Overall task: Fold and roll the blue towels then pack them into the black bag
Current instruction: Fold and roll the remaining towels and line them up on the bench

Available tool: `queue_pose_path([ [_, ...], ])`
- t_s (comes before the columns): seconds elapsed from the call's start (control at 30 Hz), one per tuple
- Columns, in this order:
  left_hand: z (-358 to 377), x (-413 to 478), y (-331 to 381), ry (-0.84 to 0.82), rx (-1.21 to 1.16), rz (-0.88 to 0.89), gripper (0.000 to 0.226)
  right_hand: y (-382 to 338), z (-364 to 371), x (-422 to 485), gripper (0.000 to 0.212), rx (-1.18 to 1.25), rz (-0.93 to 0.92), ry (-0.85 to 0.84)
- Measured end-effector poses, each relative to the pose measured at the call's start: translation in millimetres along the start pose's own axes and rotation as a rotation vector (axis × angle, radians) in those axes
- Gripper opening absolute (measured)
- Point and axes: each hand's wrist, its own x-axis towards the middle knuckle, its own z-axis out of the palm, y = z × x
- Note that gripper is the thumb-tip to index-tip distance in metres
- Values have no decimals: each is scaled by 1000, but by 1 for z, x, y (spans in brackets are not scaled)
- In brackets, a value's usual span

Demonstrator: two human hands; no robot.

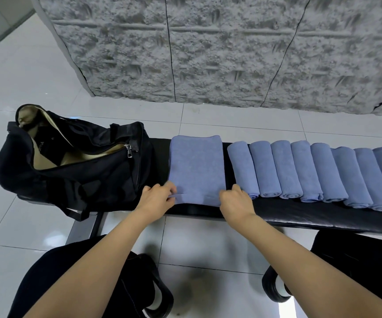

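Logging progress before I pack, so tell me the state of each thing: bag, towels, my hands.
black bag: unzipped, open.
folded towel: flat, not yet rolled.
rolled towels: rolled, side by side.
left hand: pinches folded towel's near edge.
right hand: grips the same edge.

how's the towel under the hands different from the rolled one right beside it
The folded towel lies flat and wide; the rolled towel beside it is a narrow cylinder. The left hand and right hand hold the folded towel's near edge; no hand holds the rolled towel. The folded towel sits next to the black bag; the rolled towel lies farther from it. Both are blue and lie on the black bench.
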Motion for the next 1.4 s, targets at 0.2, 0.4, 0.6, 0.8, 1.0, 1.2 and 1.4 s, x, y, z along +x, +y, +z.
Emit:
queue_pose_path([
  [0.2, 5, 11, 9, 163, -4, -104, 13, -3, 6, 15, 55, -31, 44, -22],
  [0.4, 10, 6, 14, 242, 249, 142, 32, -5, 7, -3, 44, -224, -104, 60],
  [0.6, 15, 1, 11, 217, 350, 212, 35, 0, 14, -3, 49, -240, -129, 86],
  [0.8, 12, 2, 9, 208, 373, 201, 34, -3, 5, 3, 40, -105, -128, 75],
  [1.0, -1, -3, 8, 105, 335, 226, 14, 5, -14, -2, 32, -62, -154, -108],
  [1.2, -11, 10, 13, -25, 269, 107, 16, 8, -27, 14, 24, -45, -118, -281],
  [1.4, 5, 19, 18, 227, 180, 64, 35, -3, -15, 24, 36, -55, -43, 40],
])
